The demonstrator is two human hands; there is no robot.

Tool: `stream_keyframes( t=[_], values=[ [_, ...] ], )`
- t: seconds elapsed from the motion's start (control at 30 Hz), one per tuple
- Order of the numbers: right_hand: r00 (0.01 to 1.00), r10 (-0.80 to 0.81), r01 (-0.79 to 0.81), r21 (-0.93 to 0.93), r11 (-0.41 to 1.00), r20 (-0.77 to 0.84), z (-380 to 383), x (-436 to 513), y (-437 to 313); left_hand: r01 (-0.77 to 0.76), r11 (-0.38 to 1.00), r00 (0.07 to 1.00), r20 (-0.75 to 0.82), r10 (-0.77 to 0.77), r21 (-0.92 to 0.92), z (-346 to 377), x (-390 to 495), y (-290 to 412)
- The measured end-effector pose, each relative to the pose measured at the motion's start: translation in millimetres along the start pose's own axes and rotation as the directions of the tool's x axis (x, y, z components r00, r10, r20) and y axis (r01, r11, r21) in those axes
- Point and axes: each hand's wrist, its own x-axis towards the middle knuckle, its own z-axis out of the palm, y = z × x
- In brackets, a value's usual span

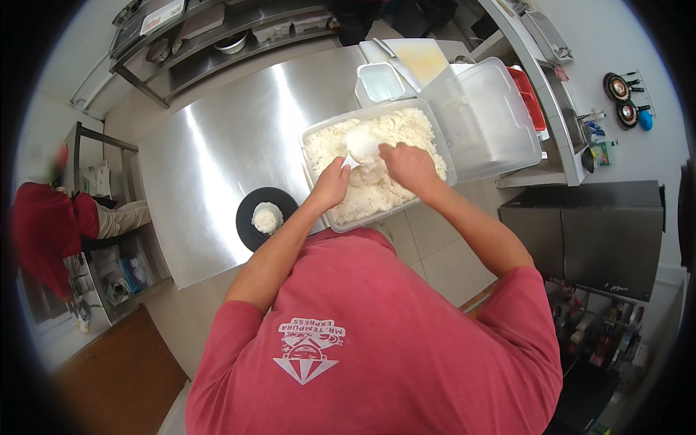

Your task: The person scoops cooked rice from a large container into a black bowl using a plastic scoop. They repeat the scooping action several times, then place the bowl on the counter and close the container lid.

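Note:
My left hand (331, 185) grips a short white handle (350, 162) above a clear plastic tub (450, 173) of cooked white rice (405, 122). A rounded white scoop or cup (363, 142) lies just beyond that handle; whether the two are one piece cannot be told. My right hand (410, 166) is closed over the rice, its fingers at the scoop's right edge and its fingertips partly hidden. Left of my left forearm, a round black plate (247, 223) bears a moulded mound of rice (267, 218).
Behind the tub stand a container of liquid (380, 82) and a cutting board (427, 60) with a knife (401, 68). A translucent bin (486, 119) stands right of it. The steel table (217, 136) extends left; a person in red (46, 228) is beyond it.

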Motion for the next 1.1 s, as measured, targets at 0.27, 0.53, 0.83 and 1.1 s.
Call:
stream_keyframes(
  t=[0.27, 0.53, 0.83, 1.1],
  values=[
    [0.993, 0.067, -0.073, 0.06, 0.995, 0.101, -21.4, 7.9, -10.8, 0.038, 0.998, 0.999, -0.034, -0.04, -0.049, 8.4, 4.9, -6.4],
    [0.971, 0.23, -0.238, 0.181, 0.954, 0.068, -20.9, -19.6, 20.1, 0.24, 0.883, 0.97, 0.077, -0.228, -0.403, 4.8, 10.7, -5.2],
    [0.971, 0.197, -0.161, 0.243, 0.957, -0.133, 15.0, -53.7, -7.5, 0.282, 0.944, 0.958, 0.101, -0.268, -0.173, -11.8, 3.1, -0.2],
    [0.959, 0.199, -0.123, 0.338, 0.933, -0.201, 21.0, -53.7, -13.7, -0.117, 0.989, 0.924, -0.356, 0.142, 0.093, -53.0, -26.3, 18.2]
  ],
)
